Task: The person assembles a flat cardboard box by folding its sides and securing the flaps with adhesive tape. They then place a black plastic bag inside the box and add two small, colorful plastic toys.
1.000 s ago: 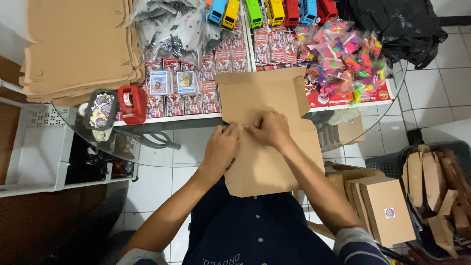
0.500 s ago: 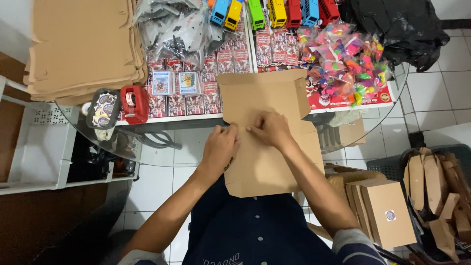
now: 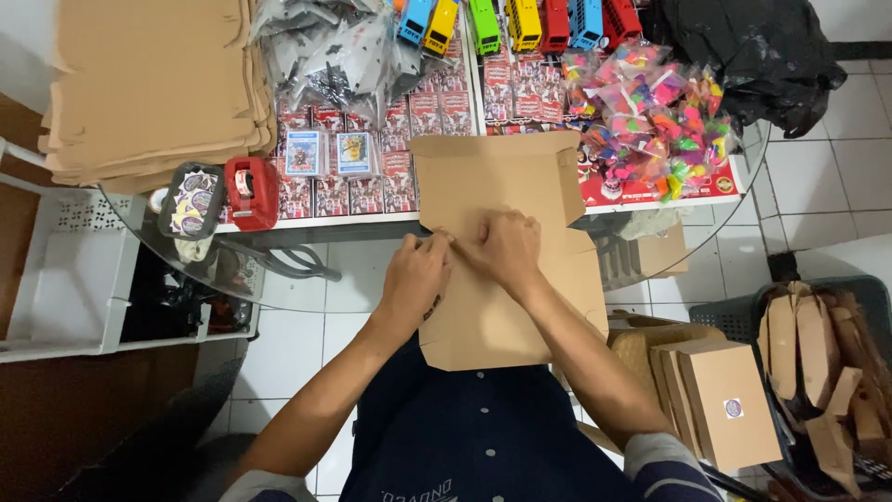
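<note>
From the stack of flat cardboard sheets at upper left, past the red tape dispenser, the left hand and right hand press fingertips, pinching the centre-frame unfolded cardboard box's crease.

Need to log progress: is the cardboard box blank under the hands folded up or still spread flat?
Still mostly flat: the cardboard blank lies spread, both hands pressing along one crease.

Single head-worn view, looking steeply down and close over the glass table, its edge and tiled floor
</note>
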